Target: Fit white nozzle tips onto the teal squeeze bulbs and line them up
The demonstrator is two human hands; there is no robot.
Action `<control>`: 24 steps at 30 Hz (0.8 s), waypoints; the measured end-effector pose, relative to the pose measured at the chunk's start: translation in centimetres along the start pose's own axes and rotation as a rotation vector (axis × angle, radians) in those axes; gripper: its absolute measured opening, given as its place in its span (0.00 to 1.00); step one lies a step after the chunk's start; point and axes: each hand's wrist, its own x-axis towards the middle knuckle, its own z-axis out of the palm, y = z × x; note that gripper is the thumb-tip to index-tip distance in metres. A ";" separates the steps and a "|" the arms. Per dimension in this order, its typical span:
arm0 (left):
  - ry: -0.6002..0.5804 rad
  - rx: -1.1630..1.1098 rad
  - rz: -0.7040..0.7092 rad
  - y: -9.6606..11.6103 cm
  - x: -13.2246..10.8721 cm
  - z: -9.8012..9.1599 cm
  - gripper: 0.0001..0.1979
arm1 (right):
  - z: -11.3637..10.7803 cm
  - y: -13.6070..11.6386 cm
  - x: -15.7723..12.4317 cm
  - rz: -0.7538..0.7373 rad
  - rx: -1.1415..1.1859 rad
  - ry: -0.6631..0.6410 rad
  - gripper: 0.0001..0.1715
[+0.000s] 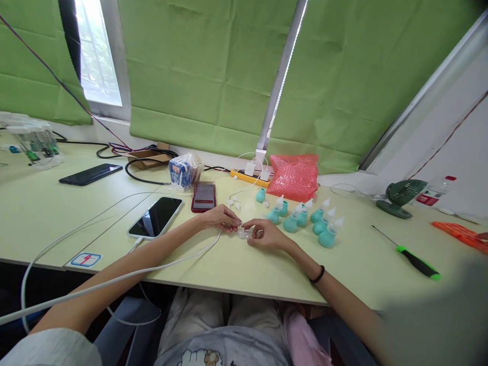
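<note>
My left hand is closed in a pinch near the table's front middle; what its fingertips grip is too small to make out. Right beside it, my right hand curls its thumb and fingers around a small clear plastic piece. The fingertips of both hands nearly meet at this piece. To the right stand several teal squeeze bulbs with clear pointed tips. Farther back, one teal bulb has no tip on it. A few small whitish parts lie just beyond my hands.
A white cable crosses over my left forearm. Phones lie to the left. At the back are a yellow power strip and a pink bubble-wrap pouch. A screwdriver and a green fan are on the right.
</note>
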 end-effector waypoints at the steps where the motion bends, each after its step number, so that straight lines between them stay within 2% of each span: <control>1: 0.008 0.008 0.009 0.0 0.0 0.1 0.15 | -0.1 0.0 0.0 -0.010 0.015 -0.017 0.20; 5: 0.085 0.090 0.076 -0.1 0.1 0.5 0.15 | -0.2 0.3 0.0 -0.026 -0.002 -0.020 0.18; 10: 0.249 0.378 0.301 0.2 0.0 1.1 0.12 | 0.1 0.3 0.2 0.000 -0.045 0.023 0.16; 13: 0.257 0.499 0.383 0.3 0.0 1.3 0.10 | 0.3 0.2 0.3 -0.006 -0.054 0.022 0.16; 18: 0.216 0.566 0.406 0.2 -0.2 1.8 0.10 | 0.5 0.2 0.2 -0.009 -0.082 0.054 0.18; 24: 0.206 0.537 0.434 0.0 -0.2 2.0 0.12 | 1.1 0.1 0.0 -0.039 -0.140 0.149 0.10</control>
